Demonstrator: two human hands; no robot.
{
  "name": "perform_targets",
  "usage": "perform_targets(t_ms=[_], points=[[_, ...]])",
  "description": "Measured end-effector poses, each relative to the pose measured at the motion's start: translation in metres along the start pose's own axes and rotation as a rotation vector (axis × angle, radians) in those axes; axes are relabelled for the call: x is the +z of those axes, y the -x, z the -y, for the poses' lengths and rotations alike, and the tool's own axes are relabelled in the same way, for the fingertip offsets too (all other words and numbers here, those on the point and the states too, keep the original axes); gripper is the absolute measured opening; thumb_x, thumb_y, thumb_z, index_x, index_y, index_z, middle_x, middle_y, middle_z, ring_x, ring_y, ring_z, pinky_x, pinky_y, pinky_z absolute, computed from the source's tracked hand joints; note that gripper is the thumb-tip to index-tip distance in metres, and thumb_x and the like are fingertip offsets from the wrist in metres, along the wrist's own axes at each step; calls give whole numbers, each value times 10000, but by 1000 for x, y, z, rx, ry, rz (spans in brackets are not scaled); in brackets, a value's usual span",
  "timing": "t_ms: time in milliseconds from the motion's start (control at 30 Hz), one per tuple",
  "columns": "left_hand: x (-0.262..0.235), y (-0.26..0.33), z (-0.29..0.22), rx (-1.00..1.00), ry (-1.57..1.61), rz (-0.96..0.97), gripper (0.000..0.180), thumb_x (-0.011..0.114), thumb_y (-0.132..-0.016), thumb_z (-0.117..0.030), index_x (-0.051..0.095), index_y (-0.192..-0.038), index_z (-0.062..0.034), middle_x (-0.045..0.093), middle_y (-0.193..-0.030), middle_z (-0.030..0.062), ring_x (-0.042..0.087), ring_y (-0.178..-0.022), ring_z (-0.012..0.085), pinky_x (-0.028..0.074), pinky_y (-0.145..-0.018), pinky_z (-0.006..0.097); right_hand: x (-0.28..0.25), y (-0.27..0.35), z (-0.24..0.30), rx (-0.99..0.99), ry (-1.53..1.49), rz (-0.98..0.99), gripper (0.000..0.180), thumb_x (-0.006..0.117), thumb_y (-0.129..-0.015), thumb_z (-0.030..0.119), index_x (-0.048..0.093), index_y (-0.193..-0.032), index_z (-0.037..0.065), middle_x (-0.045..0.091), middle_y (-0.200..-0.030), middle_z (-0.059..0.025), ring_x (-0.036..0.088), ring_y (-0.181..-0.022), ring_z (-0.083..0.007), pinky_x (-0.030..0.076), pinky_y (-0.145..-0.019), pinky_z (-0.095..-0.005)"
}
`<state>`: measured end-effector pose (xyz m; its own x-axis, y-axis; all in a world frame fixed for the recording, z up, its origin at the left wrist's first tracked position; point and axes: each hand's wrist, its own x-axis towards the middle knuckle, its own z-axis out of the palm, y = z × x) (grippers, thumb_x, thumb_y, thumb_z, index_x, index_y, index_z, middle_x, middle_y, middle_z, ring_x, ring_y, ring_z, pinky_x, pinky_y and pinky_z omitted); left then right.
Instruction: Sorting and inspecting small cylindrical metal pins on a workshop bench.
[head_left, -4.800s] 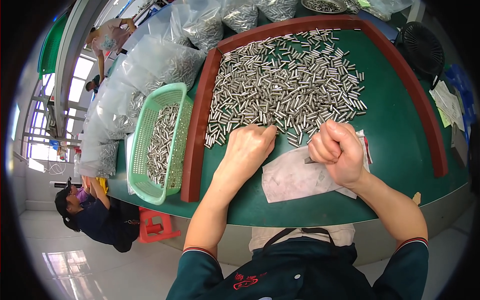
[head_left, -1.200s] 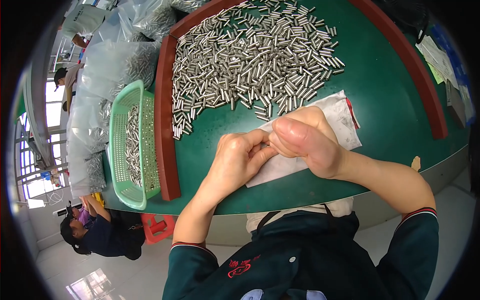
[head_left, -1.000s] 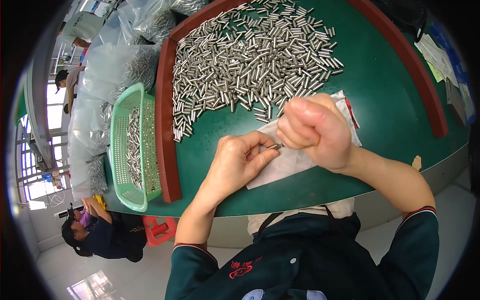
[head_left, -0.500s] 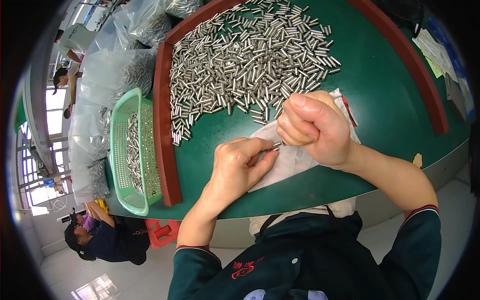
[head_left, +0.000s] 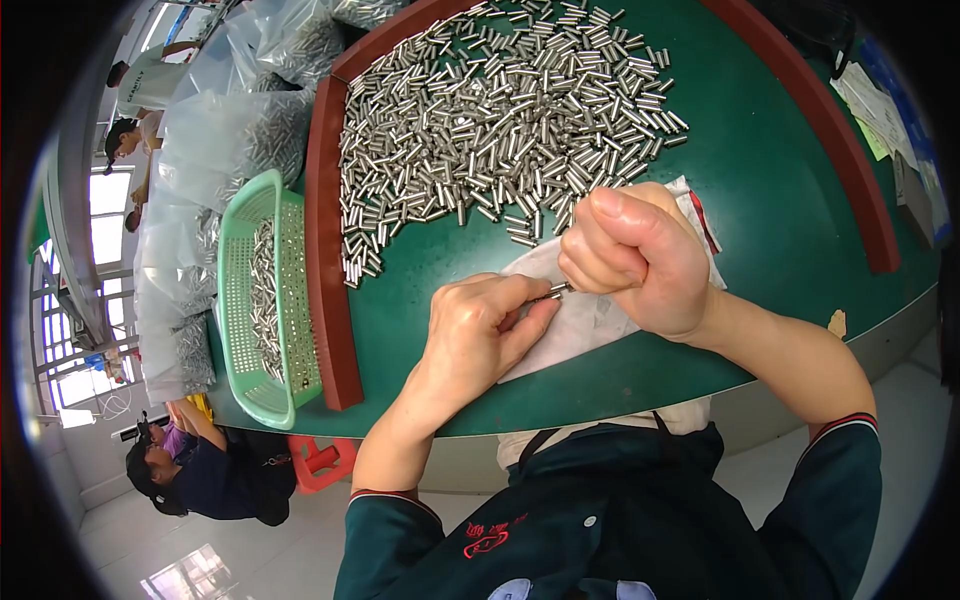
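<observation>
Between the thumb and forefinger of my left hand (head_left: pixel 485 325) is a small metal pin (head_left: pixel 556 291), held just above a white cloth (head_left: pixel 575 325). My right hand (head_left: pixel 640 260) is curled into a fist right beside the pin's far end; what its fingers hold, if anything, is hidden. The cloth lies flat on the green tabletop (head_left: pixel 770 220) under both hands. Beyond my hands spreads a big heap of short silvery metal pins (head_left: pixel 500 120), with its near edge close to my right fist.
Brown-red rails (head_left: pixel 330 250) border the tabletop on the left, back and right. Left of the rail stands a green plastic basket (head_left: pixel 237 300) of pins, then clear bags (head_left: pixel 200 150) of pins. Papers (head_left: pixel 865 105) lie far right. A co-worker (head_left: pixel 210 465) sits at left beside a red stool (head_left: pixel 322 462).
Both hands keep almost the same pose, and the pin stays in my left fingers. The whole view has shifted very slightly.
</observation>
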<state>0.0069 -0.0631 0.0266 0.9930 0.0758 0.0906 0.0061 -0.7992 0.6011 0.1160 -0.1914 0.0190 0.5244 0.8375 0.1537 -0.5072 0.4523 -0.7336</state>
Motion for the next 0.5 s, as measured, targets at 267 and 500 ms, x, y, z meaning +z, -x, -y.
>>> perform_targets(t_ms=[267,500], points=[[4,2,3,58,26,-34,84,659,-662,-34,606,-723,-11,502,-515,96,499,-465,243,385,-443,333,2,0,-1,22,2,-8,429,324,-887,185,265,-470,106,234,-416,27,197,-386,-78,185,-397,-235],[4,-1,4,74,57,-21,78,654,-663,-26,612,-727,-9,512,-524,105,511,-478,255,393,-451,337,9,4,-2,-41,140,3,412,363,-874,186,276,-480,100,245,-441,29,216,-411,-73,192,-414,-235]])
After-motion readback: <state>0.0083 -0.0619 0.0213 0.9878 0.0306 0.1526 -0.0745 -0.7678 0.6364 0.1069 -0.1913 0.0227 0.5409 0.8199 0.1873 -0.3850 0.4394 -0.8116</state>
